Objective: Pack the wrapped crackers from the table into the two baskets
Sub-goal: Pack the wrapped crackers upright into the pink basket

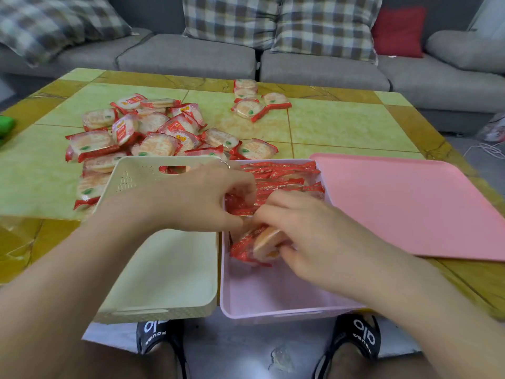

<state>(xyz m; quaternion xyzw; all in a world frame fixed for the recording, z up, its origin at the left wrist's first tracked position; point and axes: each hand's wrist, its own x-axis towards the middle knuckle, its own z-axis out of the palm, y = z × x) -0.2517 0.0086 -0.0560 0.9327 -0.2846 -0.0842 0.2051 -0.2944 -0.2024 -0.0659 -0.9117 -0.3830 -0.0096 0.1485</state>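
Right hand [308, 236] pinches a wrapped cracker [266, 243] on edge inside the pink basket [273, 299]; left hand [207, 198] grips the packed row [276, 184] just beyond it.

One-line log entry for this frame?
stage: packing | left hand: holding packets in pink basket | right hand: gripping cracker packet | cream basket: bare floor showing | table pile: remains

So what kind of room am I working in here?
Most likely a home living room: a grey sofa with checked cushions sits behind a low tiled table, and the person is wearing slippers.
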